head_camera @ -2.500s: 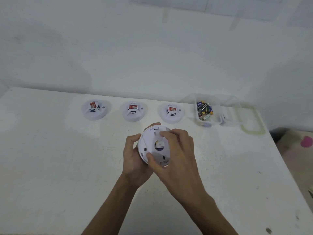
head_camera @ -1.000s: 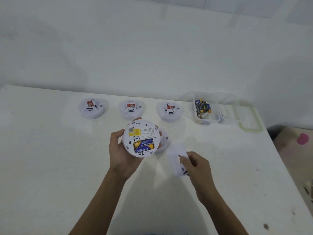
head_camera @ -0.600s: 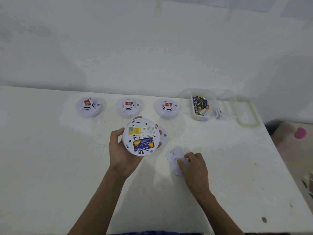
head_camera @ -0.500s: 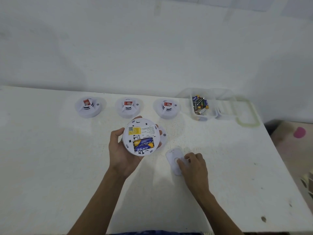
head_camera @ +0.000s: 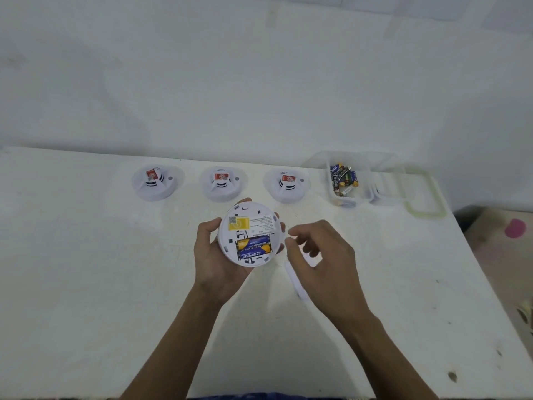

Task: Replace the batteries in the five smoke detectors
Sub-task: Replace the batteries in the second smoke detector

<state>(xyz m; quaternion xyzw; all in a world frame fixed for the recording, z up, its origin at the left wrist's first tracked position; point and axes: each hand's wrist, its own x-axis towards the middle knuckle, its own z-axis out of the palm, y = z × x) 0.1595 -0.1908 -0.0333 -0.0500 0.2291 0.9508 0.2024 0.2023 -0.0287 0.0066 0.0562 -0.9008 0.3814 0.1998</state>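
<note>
Right hand (head_camera: 320,255) lifted off cover (head_camera: 298,287), hovering beside detector (head_camera: 249,235) rim.

Left hand (head_camera: 219,264) cupped — right hand (head_camera: 323,261) loose

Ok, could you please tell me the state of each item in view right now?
Held detector: back up, cover off, two batteries seated, gripped by left hand.
Cover: lying on the table beneath right hand.
Right hand: empty, loosely curled.
Rear detectors: three, standing on the table.
Battery box: open, loose batteries inside, lid beside it.
</note>
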